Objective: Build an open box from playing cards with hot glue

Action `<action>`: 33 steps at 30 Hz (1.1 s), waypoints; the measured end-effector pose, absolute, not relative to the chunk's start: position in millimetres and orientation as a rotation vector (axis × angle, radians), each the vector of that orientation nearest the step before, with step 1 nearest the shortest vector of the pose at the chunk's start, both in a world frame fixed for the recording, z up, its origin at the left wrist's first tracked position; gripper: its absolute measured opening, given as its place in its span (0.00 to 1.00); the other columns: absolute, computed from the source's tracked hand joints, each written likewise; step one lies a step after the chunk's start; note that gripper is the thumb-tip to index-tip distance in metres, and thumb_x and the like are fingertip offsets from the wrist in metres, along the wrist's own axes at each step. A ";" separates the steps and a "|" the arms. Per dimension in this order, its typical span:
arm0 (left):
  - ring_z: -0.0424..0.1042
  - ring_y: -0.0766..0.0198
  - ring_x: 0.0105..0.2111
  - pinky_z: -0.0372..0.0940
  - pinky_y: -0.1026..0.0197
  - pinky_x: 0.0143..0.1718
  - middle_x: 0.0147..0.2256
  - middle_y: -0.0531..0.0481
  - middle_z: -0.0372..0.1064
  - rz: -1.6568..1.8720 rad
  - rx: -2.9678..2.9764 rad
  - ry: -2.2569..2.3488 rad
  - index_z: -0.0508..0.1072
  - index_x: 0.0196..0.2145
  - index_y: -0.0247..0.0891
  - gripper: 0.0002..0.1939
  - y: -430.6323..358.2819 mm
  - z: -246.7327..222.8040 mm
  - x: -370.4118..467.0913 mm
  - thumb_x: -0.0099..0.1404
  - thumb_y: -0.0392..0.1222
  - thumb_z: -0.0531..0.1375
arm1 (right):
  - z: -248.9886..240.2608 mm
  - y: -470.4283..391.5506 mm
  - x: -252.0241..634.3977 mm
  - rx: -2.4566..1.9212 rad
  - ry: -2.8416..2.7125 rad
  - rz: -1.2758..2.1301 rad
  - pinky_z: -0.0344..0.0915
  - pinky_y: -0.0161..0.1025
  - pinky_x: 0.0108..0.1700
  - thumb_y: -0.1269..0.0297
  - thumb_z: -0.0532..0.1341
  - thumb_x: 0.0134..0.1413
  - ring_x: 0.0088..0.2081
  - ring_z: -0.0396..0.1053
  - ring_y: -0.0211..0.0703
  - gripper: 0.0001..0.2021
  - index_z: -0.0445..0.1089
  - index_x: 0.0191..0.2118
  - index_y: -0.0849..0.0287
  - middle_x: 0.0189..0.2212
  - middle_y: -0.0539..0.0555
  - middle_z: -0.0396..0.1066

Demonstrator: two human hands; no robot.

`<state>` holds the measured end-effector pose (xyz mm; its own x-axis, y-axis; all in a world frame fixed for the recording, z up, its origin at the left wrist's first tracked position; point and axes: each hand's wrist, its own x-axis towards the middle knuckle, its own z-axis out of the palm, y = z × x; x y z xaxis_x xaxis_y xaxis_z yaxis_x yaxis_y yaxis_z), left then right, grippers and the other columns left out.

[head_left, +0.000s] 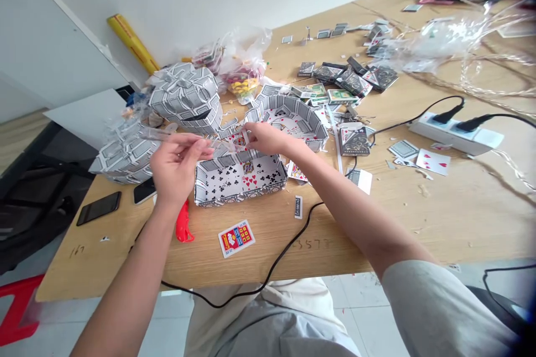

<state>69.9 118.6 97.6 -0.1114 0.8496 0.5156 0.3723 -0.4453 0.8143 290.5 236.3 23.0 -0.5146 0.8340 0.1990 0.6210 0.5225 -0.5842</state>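
Observation:
My left hand [173,167] is closed in a pinch on a thin clear plastic piece [157,134], left of an open box made of playing cards [240,199]. Beyond this box's far wall, my right hand [266,138] points down with its fingers together, at a playing card [238,140] with red pips. Its fingertips are partly hidden. Inside the box, black clubs and red hearts show on the floor. Right behind my right hand stands a rounded open tray of folded cards [312,142]. A red-handled tool [183,224] lies below my left hand.
Card-built boxes with bows [184,95] stand at the back left. Two phones [99,208] lie at the left edge. A red card [237,238] and a black cable [274,265] lie in front. Card packs [354,81] and a power strip [454,133] are on the right.

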 end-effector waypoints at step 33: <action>0.85 0.60 0.32 0.81 0.61 0.34 0.34 0.49 0.83 0.939 2.030 1.315 0.76 0.41 0.38 0.05 198.8 73.4 87.0 0.71 0.42 0.66 | 39.3 231.7 291.5 -1.297 -2.385 0.672 0.55 0.41 0.38 0.79 0.59 0.60 0.33 0.63 0.44 0.10 0.72 0.38 0.56 0.31 0.53 0.71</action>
